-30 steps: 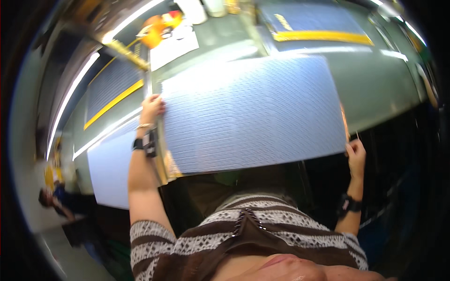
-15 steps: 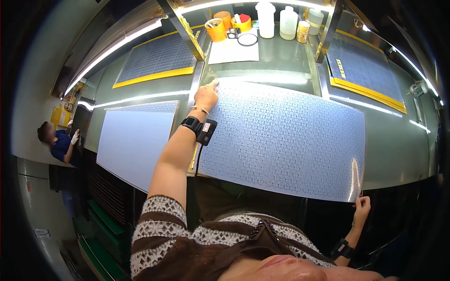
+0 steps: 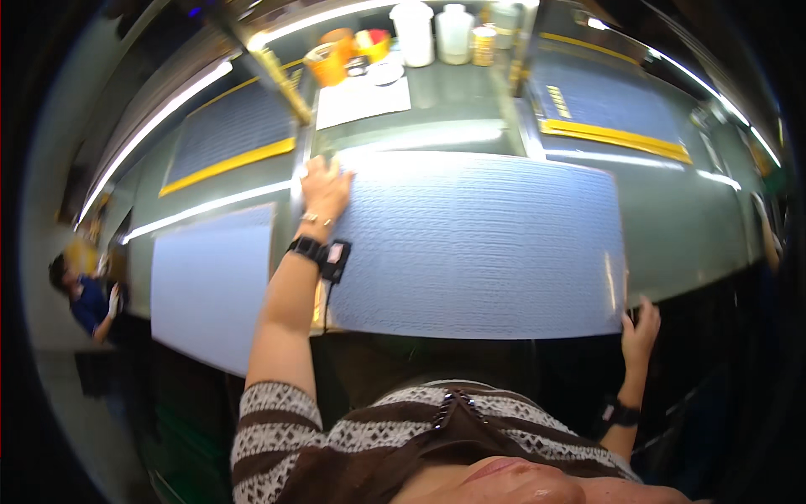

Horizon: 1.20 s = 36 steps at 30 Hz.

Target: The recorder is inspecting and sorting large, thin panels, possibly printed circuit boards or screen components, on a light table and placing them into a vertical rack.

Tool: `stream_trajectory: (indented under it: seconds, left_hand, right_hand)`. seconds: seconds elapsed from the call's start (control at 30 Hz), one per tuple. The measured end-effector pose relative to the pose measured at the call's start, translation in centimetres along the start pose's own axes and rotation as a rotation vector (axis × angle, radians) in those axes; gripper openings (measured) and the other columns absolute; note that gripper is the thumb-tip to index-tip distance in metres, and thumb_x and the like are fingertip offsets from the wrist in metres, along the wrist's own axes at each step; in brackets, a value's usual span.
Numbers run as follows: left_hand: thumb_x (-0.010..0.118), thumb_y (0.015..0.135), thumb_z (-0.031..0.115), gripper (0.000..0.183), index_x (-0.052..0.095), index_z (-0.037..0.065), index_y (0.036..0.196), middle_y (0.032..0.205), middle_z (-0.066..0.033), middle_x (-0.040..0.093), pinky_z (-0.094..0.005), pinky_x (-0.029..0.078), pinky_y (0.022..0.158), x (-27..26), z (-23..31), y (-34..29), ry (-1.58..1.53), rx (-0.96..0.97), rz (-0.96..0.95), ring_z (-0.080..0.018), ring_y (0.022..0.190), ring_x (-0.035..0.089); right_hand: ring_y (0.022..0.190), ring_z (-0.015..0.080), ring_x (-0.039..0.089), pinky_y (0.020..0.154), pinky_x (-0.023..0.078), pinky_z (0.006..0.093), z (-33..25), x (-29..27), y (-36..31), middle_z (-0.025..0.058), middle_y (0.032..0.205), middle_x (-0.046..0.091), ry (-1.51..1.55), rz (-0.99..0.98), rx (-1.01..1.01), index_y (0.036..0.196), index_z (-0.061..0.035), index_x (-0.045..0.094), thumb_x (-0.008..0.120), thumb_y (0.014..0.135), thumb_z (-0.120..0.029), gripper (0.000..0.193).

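A large, bluish-white sheet with a fine repeated pattern [image 3: 478,248] lies flat on the bench before me. My left hand [image 3: 326,189] rests at its far left corner, palm down with the fingers spread and slightly blurred. At the near right corner is my right hand [image 3: 641,328]; its thumb lies against the sheet's edge, while the other fingers stand apart from the thumb. Left of my left forearm lies a second pale sheet or stack of sheets [image 3: 206,277], not touched by either hand.
Dark panels with yellow edges lie at the back left [image 3: 231,139] and back right [image 3: 604,101]. Behind the sheet stand white bottles [image 3: 454,35], orange tape rolls [image 3: 326,65] and a white paper [image 3: 361,102]. A metal post [image 3: 281,80] rises from the bench. A co-worker [image 3: 88,302] stands far left.
The view has shifted, so the bench scene appears moved left. My left hand has gone from a pointing finger to spread fingers. My right hand has loosened from its pinch on the corner.
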State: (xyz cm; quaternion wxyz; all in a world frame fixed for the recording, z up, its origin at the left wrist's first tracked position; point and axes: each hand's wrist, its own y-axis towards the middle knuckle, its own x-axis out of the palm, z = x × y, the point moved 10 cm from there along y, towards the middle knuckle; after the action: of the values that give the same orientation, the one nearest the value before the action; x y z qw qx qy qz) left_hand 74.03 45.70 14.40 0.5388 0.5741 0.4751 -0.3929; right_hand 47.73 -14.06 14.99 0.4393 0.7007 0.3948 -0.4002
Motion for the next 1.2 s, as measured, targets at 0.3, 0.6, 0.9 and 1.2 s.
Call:
stream_trajectory:
  seconds: [0.3, 0.6, 0.9, 1.2]
  left_hand:
    - [0.041, 0.089, 0.033, 0.044, 0.044, 0.009, 0.126, 0.134, -0.0022, 0.040, -0.0499, 0.022, 0.102, 1.5, 1.7, -1.3, -0.017, 0.142, 0.100, -0.0226, 0.129, 0.027]
    - [0.037, 0.088, 0.044, 0.059, 0.030, 0.007, 0.135, 0.144, -0.0052, 0.023, -0.0545, 0.010, 0.104, 3.0, 1.0, -1.7, -0.144, -0.042, -0.041, -0.0260, 0.134, 0.014]
    - [0.034, 0.087, 0.049, 0.065, 0.025, 0.008, 0.137, 0.145, -0.0036, 0.019, -0.0561, 0.008, 0.104, 4.1, 0.7, -1.5, -0.110, -0.136, -0.131, -0.0227, 0.135, 0.010]
    - [0.035, 0.091, 0.038, 0.054, 0.029, 0.008, 0.135, 0.143, -0.0102, 0.021, -0.0590, 0.009, 0.102, 0.1, -3.4, -18.4, -0.124, -0.139, -0.057, -0.0285, 0.133, 0.015]
  right_hand:
    - [0.121, 0.0350, 0.034, 0.097, 0.032, 0.0446, -7.0, 10.8, 17.7, 0.0097, 0.130, 0.042, -0.332, -0.043, -0.405, 0.120, -0.0035, 0.046, 0.042, 0.079, -0.005, 0.041]
    - [0.120, 0.0288, 0.039, 0.098, 0.033, 0.0391, -4.7, 13.6, 21.4, 0.0098, 0.130, 0.043, -0.290, -0.010, -0.207, 0.121, -0.0041, 0.046, 0.043, 0.081, -0.008, 0.040]
    - [0.118, 0.0321, 0.041, 0.098, 0.034, 0.0378, -4.3, 5.0, 7.4, 0.0139, 0.128, 0.044, -0.101, -0.147, -0.295, 0.123, 0.0000, 0.044, 0.039, 0.076, 0.003, 0.047]
    - [0.084, 0.0128, 0.056, 0.075, 0.043, 0.0268, 8.7, 4.9, -6.9, 0.0057, 0.097, 0.061, 0.816, -0.261, 0.693, 0.108, -0.0011, 0.056, 0.047, 0.091, -0.028, 0.033]
